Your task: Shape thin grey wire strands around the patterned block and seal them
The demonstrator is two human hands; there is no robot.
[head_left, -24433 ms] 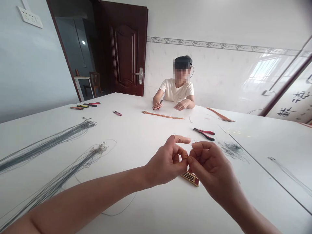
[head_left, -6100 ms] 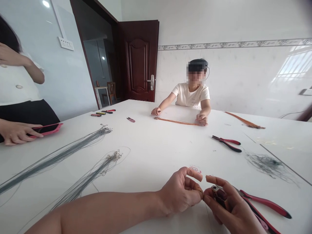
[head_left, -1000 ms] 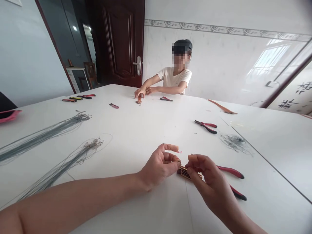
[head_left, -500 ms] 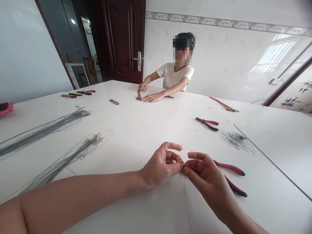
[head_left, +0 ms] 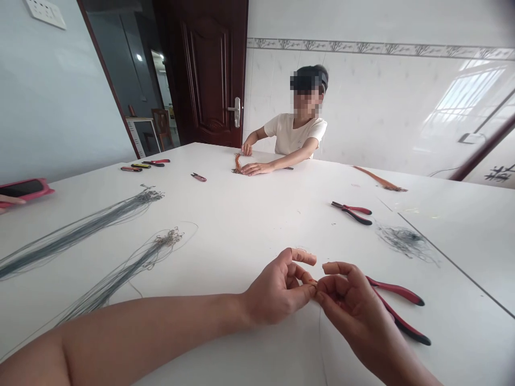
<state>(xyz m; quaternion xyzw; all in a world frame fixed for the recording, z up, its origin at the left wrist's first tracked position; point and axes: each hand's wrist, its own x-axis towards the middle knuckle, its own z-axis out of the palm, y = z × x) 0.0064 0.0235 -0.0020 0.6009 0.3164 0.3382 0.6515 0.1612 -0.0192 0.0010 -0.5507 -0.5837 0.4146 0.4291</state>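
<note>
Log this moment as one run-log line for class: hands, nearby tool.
left hand: pinching small orange piece | right hand: same piece | near: red-handled pliers

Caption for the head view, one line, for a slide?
Left hand and right hand pinch a fine wire beside red pliers.

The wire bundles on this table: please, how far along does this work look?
Looks done: two long grey wire bundles lie with curled ends gathered. In hand: the left hand and right hand pinch a small orange piece between their fingertips, with red-handled pliers lying just beside. Seemingly left: a loose grey wire tangle lies at the right, not laid out like the bundles.
</note>
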